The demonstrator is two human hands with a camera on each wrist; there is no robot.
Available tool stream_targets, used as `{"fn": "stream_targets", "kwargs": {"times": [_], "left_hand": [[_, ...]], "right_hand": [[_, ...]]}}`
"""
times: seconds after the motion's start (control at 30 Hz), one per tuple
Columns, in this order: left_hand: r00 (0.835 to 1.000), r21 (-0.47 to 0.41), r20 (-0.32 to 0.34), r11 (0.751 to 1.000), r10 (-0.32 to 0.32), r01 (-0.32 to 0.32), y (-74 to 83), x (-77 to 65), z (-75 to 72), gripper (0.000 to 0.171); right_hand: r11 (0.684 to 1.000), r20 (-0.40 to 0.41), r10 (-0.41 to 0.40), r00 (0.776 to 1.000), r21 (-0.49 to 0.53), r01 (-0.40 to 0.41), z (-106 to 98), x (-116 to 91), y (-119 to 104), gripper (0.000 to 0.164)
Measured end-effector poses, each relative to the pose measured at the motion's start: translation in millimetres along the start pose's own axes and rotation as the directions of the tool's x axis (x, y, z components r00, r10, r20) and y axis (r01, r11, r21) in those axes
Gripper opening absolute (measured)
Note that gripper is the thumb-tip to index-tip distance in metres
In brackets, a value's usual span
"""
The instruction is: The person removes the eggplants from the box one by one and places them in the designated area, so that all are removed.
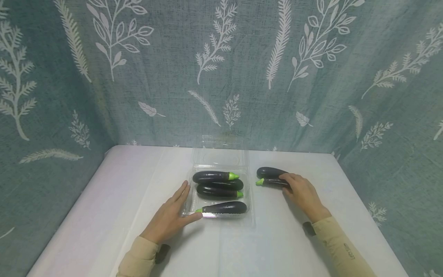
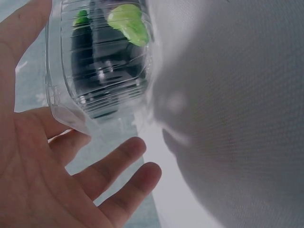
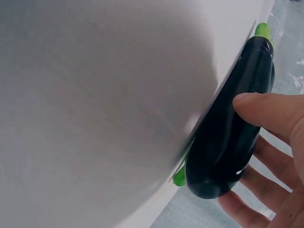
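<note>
A clear plastic clamshell box [image 1: 249, 192] holds several dark eggplants with green stem ends, the front eggplant [image 1: 225, 207] lying apart from the others. My left hand [image 1: 167, 217] rests against the box's left front corner, fingers straight along the side and thumb at the front rim. To the right of the box, my right hand [image 1: 306, 194] grips an eggplant [image 3: 228, 118] between thumb and fingers, its green stem pointing left in the head view. Just behind it lies another eggplant [image 1: 270, 172], partly covered by the hand.
The box's transparent lid [image 1: 221, 156] stands open at the back, close to the patterned green curtain [image 1: 180, 96]. Curtain also hangs on both sides of the white table [image 1: 138, 184].
</note>
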State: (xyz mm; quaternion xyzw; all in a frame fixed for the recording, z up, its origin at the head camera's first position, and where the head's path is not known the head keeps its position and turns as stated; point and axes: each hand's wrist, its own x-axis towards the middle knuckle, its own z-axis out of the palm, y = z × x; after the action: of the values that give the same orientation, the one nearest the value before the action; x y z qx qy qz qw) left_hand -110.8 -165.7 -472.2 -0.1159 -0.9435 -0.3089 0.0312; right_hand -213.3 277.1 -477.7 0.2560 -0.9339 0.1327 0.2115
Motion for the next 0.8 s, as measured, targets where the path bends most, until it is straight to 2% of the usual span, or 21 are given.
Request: {"fn": "stream_targets", "kwargs": {"times": [0.4, 0.6, 0.8], "left_hand": [[1.000, -0.002, 0.001, 1.000, -0.002, 0.002, 0.9, -0.7, -0.6, 0.102], [1.000, 0.006, -0.005, 1.000, 0.003, -0.003, 0.6, -0.9, -0.3, 0.101], [1.000, -0.001, -0.005, 1.000, 0.001, -0.001, 1.3, -1.2, -0.6, 0.101]], "right_hand": [[0.999, 0.040, 0.044, 0.998, 0.007, -0.044, -1.3, -1.1, -3.3, 0.043], [0.999, 0.026, 0.039, 0.999, -0.003, -0.038, -1.9, -1.1, -5.1, 0.035], [1.000, 0.008, 0.010, 1.000, -0.010, -0.010, -2.0, -1.6, -4.2, 0.033]]}}
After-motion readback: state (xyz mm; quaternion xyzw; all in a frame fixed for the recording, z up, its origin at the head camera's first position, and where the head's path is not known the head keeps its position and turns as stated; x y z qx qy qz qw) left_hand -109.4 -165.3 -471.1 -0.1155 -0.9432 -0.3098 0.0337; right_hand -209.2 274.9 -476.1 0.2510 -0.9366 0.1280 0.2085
